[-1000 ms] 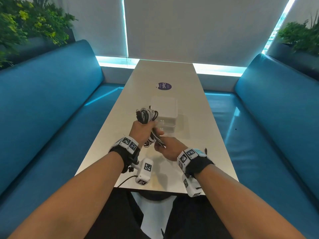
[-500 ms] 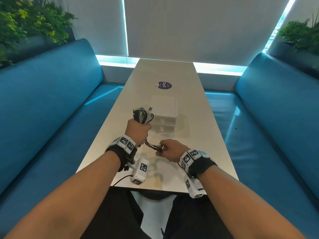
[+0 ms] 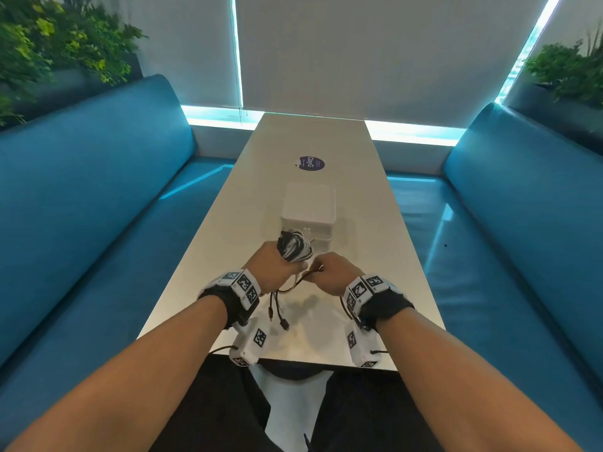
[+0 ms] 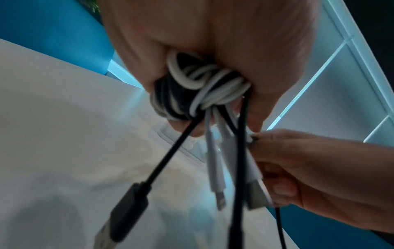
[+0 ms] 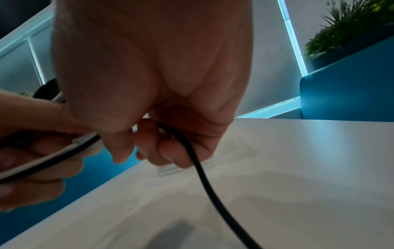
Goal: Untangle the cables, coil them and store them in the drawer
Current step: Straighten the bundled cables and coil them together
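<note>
My left hand (image 3: pixel 272 267) grips a tangled bundle of black and white cables (image 3: pixel 294 249) above the near half of the table (image 3: pixel 365 223). In the left wrist view the bundle (image 4: pixel 198 87) sits in the fist, and several loose ends with plugs hang below it. My right hand (image 3: pixel 332 272) is just right of the left and pinches a black cable (image 5: pixel 198 168) that runs from the bundle; the fingers (image 5: pixel 168 148) curl round it. A small white drawer unit (image 3: pixel 308 208) stands right behind the hands, and its drawers look closed.
A purple round sticker (image 3: pixel 311 163) lies farther up the table. Blue benches (image 3: pixel 81 197) run along both sides, with plants (image 3: pixel 49 44) behind the backrests. The table's near edge (image 3: pixel 310 363) is close to my lap.
Both hands have come closer together again, with the right hand risen toward the bundle. Loose cable ends now dangle below the left hand.
</note>
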A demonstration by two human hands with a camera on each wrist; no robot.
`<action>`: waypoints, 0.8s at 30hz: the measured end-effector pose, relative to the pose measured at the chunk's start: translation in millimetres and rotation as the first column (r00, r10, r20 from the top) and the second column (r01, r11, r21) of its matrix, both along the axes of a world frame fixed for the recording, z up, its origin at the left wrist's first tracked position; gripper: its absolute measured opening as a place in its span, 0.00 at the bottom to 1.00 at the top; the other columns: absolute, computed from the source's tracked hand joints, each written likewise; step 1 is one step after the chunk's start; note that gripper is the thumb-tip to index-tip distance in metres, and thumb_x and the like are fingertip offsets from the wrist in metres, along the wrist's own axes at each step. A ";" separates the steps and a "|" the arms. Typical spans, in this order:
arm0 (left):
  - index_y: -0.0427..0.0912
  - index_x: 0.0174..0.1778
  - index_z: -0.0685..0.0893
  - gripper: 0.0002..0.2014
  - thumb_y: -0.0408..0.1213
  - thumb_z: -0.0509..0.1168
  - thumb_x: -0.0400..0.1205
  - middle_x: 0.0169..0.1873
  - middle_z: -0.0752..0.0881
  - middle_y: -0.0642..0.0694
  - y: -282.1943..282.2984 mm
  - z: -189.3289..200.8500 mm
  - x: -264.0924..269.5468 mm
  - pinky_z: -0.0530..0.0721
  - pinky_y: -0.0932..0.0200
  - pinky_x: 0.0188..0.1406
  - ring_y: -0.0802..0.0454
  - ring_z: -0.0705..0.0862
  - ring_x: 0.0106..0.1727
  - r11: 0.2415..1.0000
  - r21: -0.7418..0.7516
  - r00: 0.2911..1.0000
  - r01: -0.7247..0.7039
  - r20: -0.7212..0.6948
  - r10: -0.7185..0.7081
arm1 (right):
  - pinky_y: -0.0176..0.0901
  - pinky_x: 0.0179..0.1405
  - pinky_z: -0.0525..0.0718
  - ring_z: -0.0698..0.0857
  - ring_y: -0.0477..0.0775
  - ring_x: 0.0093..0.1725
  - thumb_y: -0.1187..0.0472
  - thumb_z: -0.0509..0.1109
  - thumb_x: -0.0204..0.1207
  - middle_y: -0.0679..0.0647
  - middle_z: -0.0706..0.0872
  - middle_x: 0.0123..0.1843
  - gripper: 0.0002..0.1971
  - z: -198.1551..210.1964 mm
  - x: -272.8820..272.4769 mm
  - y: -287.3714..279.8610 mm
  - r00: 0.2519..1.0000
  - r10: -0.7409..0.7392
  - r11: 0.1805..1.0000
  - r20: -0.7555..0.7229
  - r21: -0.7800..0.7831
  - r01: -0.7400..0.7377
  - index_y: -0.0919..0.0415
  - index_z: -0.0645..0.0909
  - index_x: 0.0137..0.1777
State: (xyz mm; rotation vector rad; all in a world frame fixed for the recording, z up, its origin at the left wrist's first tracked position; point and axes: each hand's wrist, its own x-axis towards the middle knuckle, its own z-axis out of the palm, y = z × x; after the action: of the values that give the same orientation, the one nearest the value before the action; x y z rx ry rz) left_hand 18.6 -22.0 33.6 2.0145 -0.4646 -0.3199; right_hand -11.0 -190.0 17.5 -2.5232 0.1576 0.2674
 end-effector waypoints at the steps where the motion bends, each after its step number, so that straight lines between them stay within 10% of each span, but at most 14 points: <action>1: 0.52 0.37 0.84 0.09 0.36 0.75 0.78 0.17 0.80 0.64 -0.7 -0.7 -0.8 0.71 0.72 0.23 0.70 0.76 0.18 0.999 0.012 0.999 0.035 -0.001 -0.035 | 0.46 0.44 0.84 0.87 0.55 0.43 0.48 0.73 0.76 0.56 0.89 0.45 0.15 2.5 0.2 0.6 1.000 -0.020 1.000 0.013 0.008 0.020 0.60 0.86 0.52; 6: 0.50 0.55 0.91 0.18 0.44 0.82 0.69 0.46 0.92 0.57 3.0 -6.2 4.3 0.82 0.69 0.50 0.64 0.88 0.48 0.977 0.143 0.987 0.156 -0.047 -0.151 | 0.45 0.35 0.78 0.83 0.56 0.39 0.51 0.75 0.72 0.57 0.87 0.45 0.14 10.6 -1.4 -2.2 0.994 -0.100 0.995 0.037 0.001 0.100 0.59 0.78 0.48; 15: 0.45 0.35 0.84 0.05 0.36 0.73 0.66 0.28 0.86 0.48 2.8 -9.1 9.9 0.77 0.62 0.23 0.51 0.83 0.26 0.949 0.314 1.000 -0.023 0.012 0.020 | 0.51 0.45 0.83 0.85 0.57 0.47 0.62 0.71 0.73 0.53 0.86 0.46 0.15 8.6 0.6 -2.5 0.997 -0.072 0.986 0.032 0.153 0.066 0.53 0.74 0.58; 24: 0.44 0.45 0.87 0.09 0.33 0.70 0.70 0.39 0.89 0.46 13.0 -15.3 17.4 0.81 0.60 0.40 0.45 0.87 0.43 0.929 0.309 0.979 -0.203 0.060 0.194 | 0.43 0.50 0.79 0.85 0.56 0.53 0.52 0.69 0.81 0.56 0.89 0.52 0.11 -2.5 1.3 -7.9 0.995 -0.018 0.996 0.093 -0.082 0.025 0.56 0.89 0.54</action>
State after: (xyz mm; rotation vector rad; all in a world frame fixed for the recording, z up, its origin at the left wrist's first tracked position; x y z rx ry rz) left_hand 36.0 -9.1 18.4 2.3579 -0.2327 -0.2510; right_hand -9.6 -197.9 15.0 -2.6085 0.1621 0.1376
